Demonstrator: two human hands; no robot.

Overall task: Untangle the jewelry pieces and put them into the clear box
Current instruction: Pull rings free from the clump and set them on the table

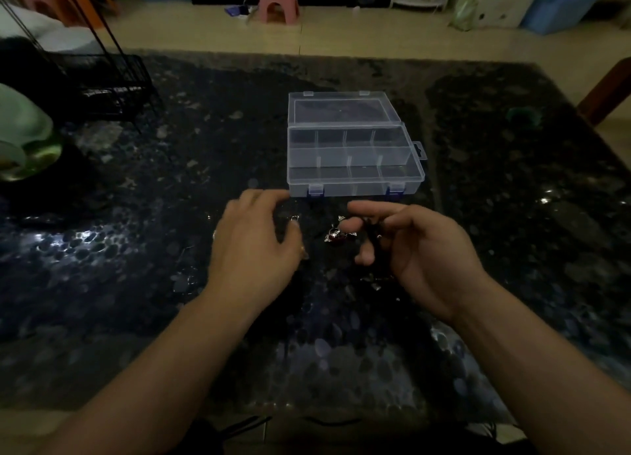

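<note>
Hands: left hand (254, 239) loosely spread, holding nothing; right hand (406, 246) seems to pinch a dark cord (370, 239), dim light.
Jewelry: red pendant (334, 235) on desk (136, 249) between hands.
Risk: tugging could tighten knots.
Room: clear box (353, 157) open just beyond fingertips, desk free either side.

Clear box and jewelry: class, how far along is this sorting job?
Done: the clear box lies open, its compartments apparently empty. In hand: the right hand grips a dark cord beside a red pendant; the left hand hovers nearby. Left: untangling and boxing everything.
</note>
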